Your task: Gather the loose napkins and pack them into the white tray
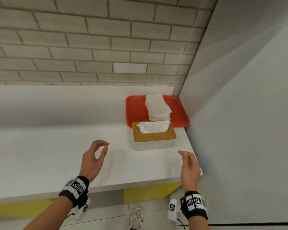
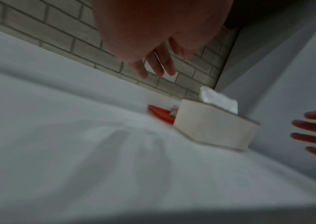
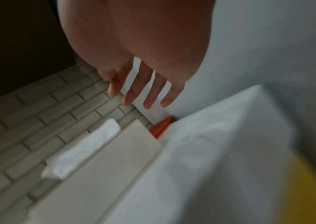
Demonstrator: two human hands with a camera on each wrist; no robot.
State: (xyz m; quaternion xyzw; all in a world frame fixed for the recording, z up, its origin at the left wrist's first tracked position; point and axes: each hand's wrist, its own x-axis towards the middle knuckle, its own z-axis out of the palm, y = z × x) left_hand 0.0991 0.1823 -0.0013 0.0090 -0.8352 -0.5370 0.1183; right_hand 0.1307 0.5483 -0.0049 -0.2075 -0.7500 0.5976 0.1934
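Observation:
A stack of white napkins (image 1: 157, 106) lies on a red tray (image 1: 135, 110) in the counter's far right corner. In front of it stands a white box (image 1: 154, 145) with a tan lid (image 1: 156, 137); a crumpled napkin (image 1: 152, 127) sticks up through the lid's slot. The box (image 2: 214, 131) and its napkin (image 2: 218, 100) also show in the left wrist view. My left hand (image 1: 103, 147) hovers over the counter left of the box, fingers loosely curved, empty. My right hand (image 1: 186, 159) hovers near the box's right front, fingers straight, empty; its fingers (image 3: 143, 89) are spread.
The white counter (image 1: 48, 155) runs along a grey brick wall (image 1: 90, 47). A plain grey wall (image 1: 248, 113) closes the right side next to the tray and box. The counter's front edge (image 1: 106, 186) has yellow panels below it, and a shoe (image 1: 137, 216) stands on the floor.

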